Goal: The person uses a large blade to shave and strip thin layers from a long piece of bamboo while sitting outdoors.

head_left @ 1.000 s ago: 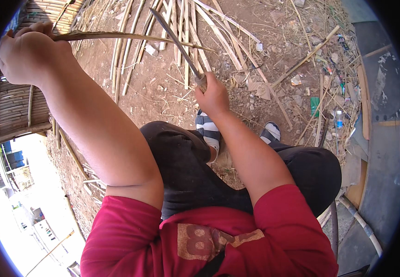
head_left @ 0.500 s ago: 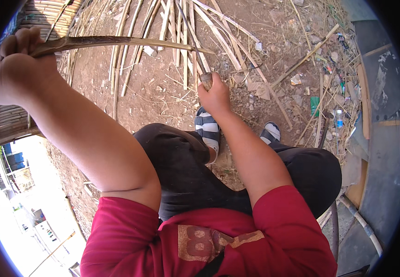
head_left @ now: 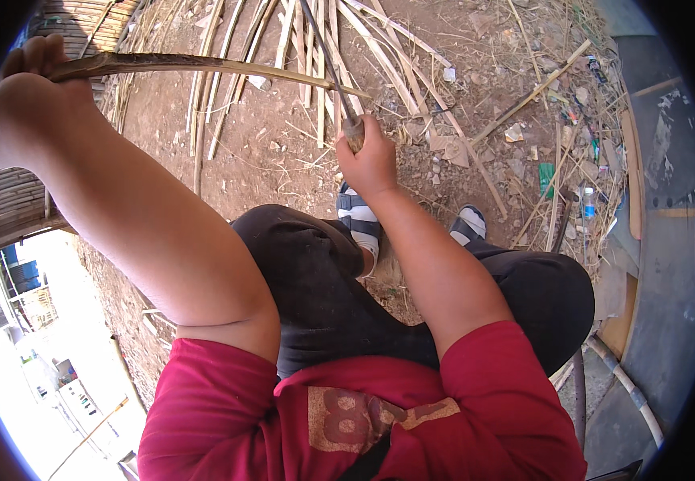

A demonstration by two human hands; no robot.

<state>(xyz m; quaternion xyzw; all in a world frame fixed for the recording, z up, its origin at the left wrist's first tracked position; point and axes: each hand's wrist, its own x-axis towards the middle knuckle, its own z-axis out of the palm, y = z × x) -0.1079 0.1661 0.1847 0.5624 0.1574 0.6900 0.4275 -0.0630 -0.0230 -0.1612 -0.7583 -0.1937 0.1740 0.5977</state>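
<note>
My left hand (head_left: 33, 100), far out at the upper left, is closed around the thick end of a long split bamboo strip (head_left: 203, 62). The strip reaches rightward across the view, dark bark along its upper side and a pale, narrow tip. In front of me, my right hand (head_left: 370, 160) grips the wooden handle of a long, thin-bladed knife (head_left: 323, 46). Its dark blade points away from me and crosses the strip close to the tip; whether it cuts in, I cannot tell.
Several pale bamboo strips (head_left: 299, 60) lie fanned on the dirt ground ahead. A plastic bottle (head_left: 588, 204) and a green scrap (head_left: 546, 178) lie among litter at right, beside a dark grey panel (head_left: 668, 272). Bamboo slatting (head_left: 10, 208) stands at left. My sandaled feet are below the knife.
Both hands have shifted slightly away from me, carrying the bamboo strip and the knife a little farther up the view. The grips look the same.
</note>
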